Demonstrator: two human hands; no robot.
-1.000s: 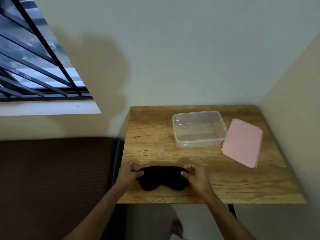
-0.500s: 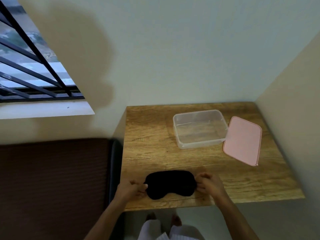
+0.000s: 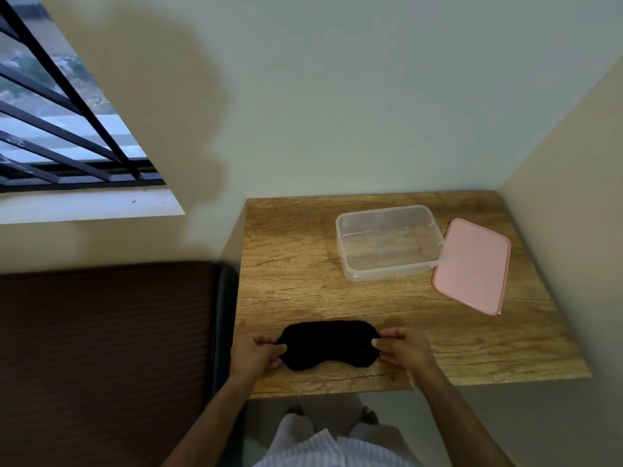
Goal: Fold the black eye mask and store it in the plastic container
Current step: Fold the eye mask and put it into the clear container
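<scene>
At the near edge of the wooden table (image 3: 290, 264), the black eye mask (image 3: 328, 343) is laid flat and unfolded — its left end is pinched by the left hand (image 3: 254, 353), its right end by the right hand (image 3: 403, 347). Farther back, well apart from the mask, the clear plastic container (image 3: 387, 242) is seen open and empty. Just beside its right wall, the pink lid (image 3: 472, 264) is laid flat on the table — touching or nearly so.

Eye mask (image 3: 328, 344) now spread flat — hands pinching its ends.
</scene>
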